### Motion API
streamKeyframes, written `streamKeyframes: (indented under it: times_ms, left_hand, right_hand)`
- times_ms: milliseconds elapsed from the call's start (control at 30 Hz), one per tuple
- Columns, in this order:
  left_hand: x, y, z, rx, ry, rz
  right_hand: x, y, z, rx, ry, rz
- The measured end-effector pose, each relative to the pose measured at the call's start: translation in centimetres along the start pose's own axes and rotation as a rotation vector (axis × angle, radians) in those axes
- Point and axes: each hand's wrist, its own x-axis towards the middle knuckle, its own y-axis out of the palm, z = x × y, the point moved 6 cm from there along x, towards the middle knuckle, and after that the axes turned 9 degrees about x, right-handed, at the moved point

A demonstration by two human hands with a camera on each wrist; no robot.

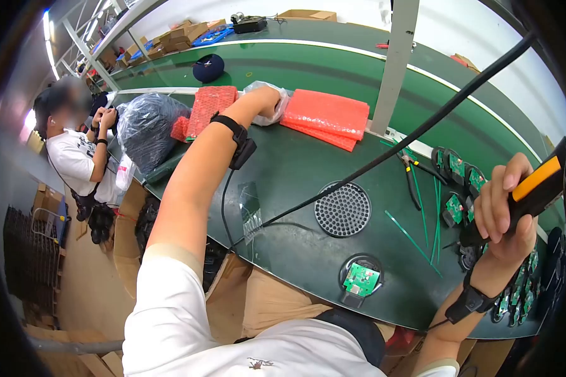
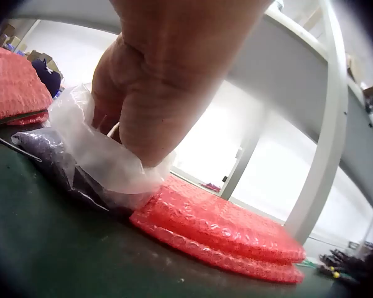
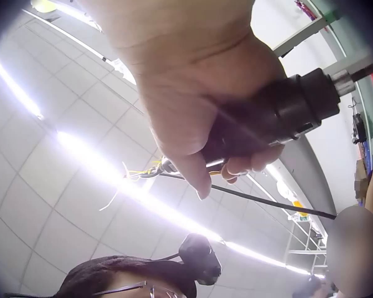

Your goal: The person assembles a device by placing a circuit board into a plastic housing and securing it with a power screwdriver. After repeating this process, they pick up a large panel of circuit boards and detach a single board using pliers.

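At the far side of the table my left hand [image 1: 267, 102] reaches down into a clear plastic bag [image 1: 285, 102], and its fingers are hidden inside. The left wrist view shows the mouth of the bag [image 2: 115, 164] around the hand, with dark contents low in it. My right hand [image 1: 498, 204] grips a black and orange electric screwdriver [image 1: 536, 178], raised above the right side of the table. Its metal tip end [image 3: 343, 82] points away from the hand in the right wrist view. A green circuit board [image 1: 361, 279] sits in a round black housing near the front edge.
Red bubble-wrap sheets [image 1: 327, 116] lie right of the bag, more bubble wrap [image 1: 212, 108] left. A perforated black disc [image 1: 343, 209], pliers [image 1: 411, 182] and green strips [image 1: 415, 244] lie mid-table. Several board assemblies [image 1: 454, 207] fill the right. A black cable [image 1: 409, 139] crosses overhead. Another person [image 1: 75, 147] stands left.
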Motion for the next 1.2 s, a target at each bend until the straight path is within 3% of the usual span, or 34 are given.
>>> streamKeyframes:
  times_ms: [100, 233, 300, 333, 400, 567, 633, 767, 867, 1000, 1067, 1133, 1200]
  left_hand:
    - [-0.6, -0.2, -0.1, -0.089, 0.006, -0.099]
    - [-0.5, -0.7, 1.7, -0.236, -0.035, -0.04]
    - [-0.9, -0.2, 3.1, -0.688, -0.249, 0.044]
    - [-0.6, 0.0, 3.5, -0.684, -0.251, 0.044]
    - [-0.7, 2.8, 4.4, -1.475, -0.524, 0.268]
    - [-2.1, 3.0, 5.1, -1.794, -0.656, 0.256]
    - [-3.2, 2.3, 4.3, -2.174, -0.639, 0.275]
    - [-4.5, 1.9, 3.6, -2.315, -0.633, 0.193]
    - [-4.5, 3.0, 3.0, -2.35, -0.746, 0.241]
    - [-5.4, 2.6, 2.7, -2.445, -0.683, 0.277]
    - [-8.0, -2.0, -0.1, -2.559, -0.397, 0.269]
    - [-13.1, -7.1, -4.6, -2.442, -0.176, 0.347]
    - [-18.9, -10.5, -9.4, -2.231, 0.003, 0.312]
  right_hand:
    - [-0.1, -0.3, 0.1, -0.026, -0.003, 0.016]
    - [-0.1, 0.1, 0.0, -0.048, 0.0, -0.008]
    - [-0.1, 0.3, 0.0, -0.065, 0.005, -0.041]
    - [-0.1, 0.4, 0.1, -0.062, 0.002, -0.041]
    - [-0.2, 0.6, 0.0, -0.071, 0.002, -0.046]
    - [-0.3, 0.9, -0.1, -0.054, -0.004, -0.012]
    - [-0.3, 1.1, -0.1, -0.078, -0.011, -0.022]
    - [-0.1, 1.3, -0.1, -0.102, -0.032, -0.046]
    - [-0.1, 1.3, -0.1, -0.099, -0.023, -0.042]
    - [-0.3, 1.8, -0.2, -0.099, -0.029, -0.039]
    - [-0.4, 1.9, 0.1, -0.126, -0.023, -0.049]
    - [-0.3, 1.7, 0.3, -0.205, -0.022, -0.06]
    - [-0.2, 1.6, 0.3, -0.247, -0.033, -0.091]
